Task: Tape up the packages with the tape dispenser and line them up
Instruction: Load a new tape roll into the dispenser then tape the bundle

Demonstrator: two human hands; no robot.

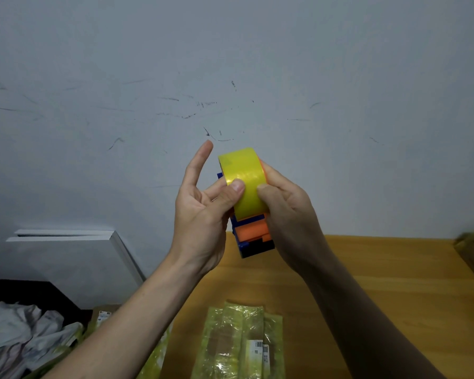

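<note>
Yellow tape on the roll of the tape dispenser (pixel 248 187) faced the camera, the tool held up in the air in front of the wall (pixel 230 64), above the far part of the wooden counter (pixel 381 269). Its long axis ran near upright, roll at the top, orange and blue body hanging below. The right hand (pixel 288 214) gripped it from the right side, fingers curled round the roll and body, thumb laid on the tape face. The left hand (pixel 203 209) came in from the left: its thumb pressed on the yellow tape surface just beside the right thumb, the index finger stood straight up and clear, and the other fingers curled loosely behind the roll's left edge. It looked as though the thumb was feeling for the loose end of the tape, though that end could not be made out. A package (pixel 238 343) wrapped in yellowish film, with a printed label, lay on the counter well below both hands, near the person; more wrapped items showed at the counter's far right edge, blurred. Grey cloth (pixel 19 332) lay off to the lower left.
</note>
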